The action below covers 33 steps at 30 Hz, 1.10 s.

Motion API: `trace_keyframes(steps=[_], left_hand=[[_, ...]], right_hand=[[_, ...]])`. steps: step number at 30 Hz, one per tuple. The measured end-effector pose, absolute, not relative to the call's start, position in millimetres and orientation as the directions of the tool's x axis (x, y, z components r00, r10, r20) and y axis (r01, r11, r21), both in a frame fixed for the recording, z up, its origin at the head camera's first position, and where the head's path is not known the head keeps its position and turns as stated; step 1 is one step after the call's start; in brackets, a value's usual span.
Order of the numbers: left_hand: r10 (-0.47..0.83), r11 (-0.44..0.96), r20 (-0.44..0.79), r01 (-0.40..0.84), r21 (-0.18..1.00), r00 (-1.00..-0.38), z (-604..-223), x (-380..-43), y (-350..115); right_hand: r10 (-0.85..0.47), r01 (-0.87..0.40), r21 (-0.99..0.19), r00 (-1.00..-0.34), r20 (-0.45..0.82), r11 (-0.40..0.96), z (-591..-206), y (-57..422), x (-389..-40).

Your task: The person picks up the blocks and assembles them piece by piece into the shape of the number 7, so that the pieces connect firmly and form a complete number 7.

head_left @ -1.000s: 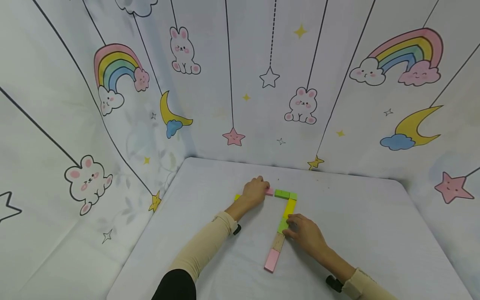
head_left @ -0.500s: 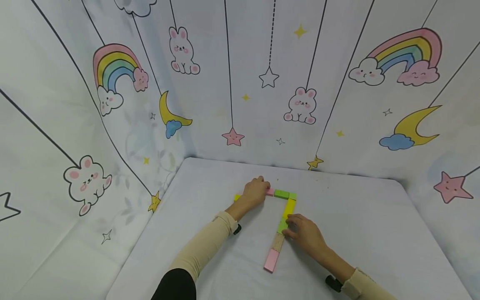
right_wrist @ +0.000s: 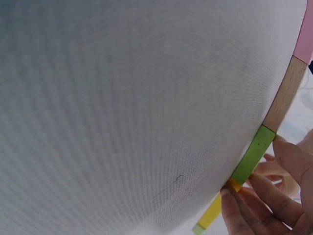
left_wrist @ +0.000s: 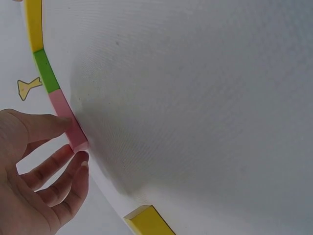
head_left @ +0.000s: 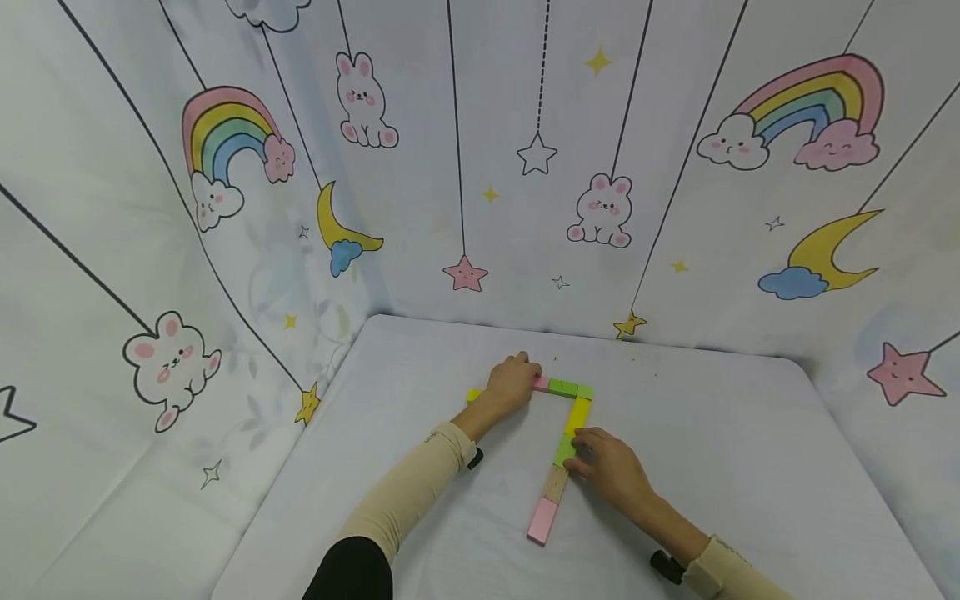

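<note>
At the back of the table, my left hand [head_left: 513, 383] pinches a pink block [left_wrist: 67, 117] between thumb and fingers. The pink block's far end meets a green block [left_wrist: 46, 71]. My right hand [head_left: 618, 475] holds a light green block [right_wrist: 253, 154] in the line running toward me, with thumb at one end and fingers at the other. One fingertip reaches over the yellow block [right_wrist: 210, 211] beside it. A plain wooden block [head_left: 556, 483] and another pink block [head_left: 542, 521] continue this line at the near end.
A separate yellow block [left_wrist: 150, 221] lies left of the pink block, partly hidden behind the left hand in the head view. A small green block [head_left: 587, 392] forms the corner of the two lines. The white table [head_left: 720, 467] meets a printed cloth wall [head_left: 420, 167] behind.
My left hand has shifted the pink block slightly right, closing the small gap to the green block. The right hand stays in place.
</note>
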<state>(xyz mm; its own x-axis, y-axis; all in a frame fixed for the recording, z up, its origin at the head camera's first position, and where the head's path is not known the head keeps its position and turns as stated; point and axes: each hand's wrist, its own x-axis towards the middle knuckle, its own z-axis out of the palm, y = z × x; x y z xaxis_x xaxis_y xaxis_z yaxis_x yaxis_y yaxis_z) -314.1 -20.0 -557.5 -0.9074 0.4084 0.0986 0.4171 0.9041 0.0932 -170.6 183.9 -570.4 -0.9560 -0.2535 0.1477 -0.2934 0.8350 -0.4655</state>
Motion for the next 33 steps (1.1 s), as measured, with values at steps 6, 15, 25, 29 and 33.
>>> trace_keyframes(steps=[6,15,25,29,33], left_hand=[[0.406,0.905,0.105,0.415,0.094,-0.908,-559.1,-314.5,-19.9],[0.397,0.910,0.105,0.407,0.086,-0.912,-563.5,-317.0,-19.1],[0.403,0.908,0.100,0.411,0.080,-0.910,-560.5,-314.4,-20.1],[0.399,0.909,0.106,0.408,0.080,-0.911,-561.5,-314.2,-20.2],[0.398,0.910,0.103,0.406,0.080,-0.912,-562.9,-314.4,-20.2]], right_hand=[[-0.263,-0.308,-0.459,-0.951,0.160,0.833,-571.9,184.6,-171.1],[-0.273,-0.327,-0.457,-0.945,0.182,0.827,-573.1,185.0,-170.3],[-0.272,-0.323,-0.458,-0.946,0.176,0.828,-572.7,184.1,-169.4],[-0.274,-0.326,-0.461,-0.945,0.179,0.825,-572.8,184.0,-169.0],[-0.273,-0.327,-0.463,-0.945,0.180,0.824,-572.9,183.9,-169.0]])
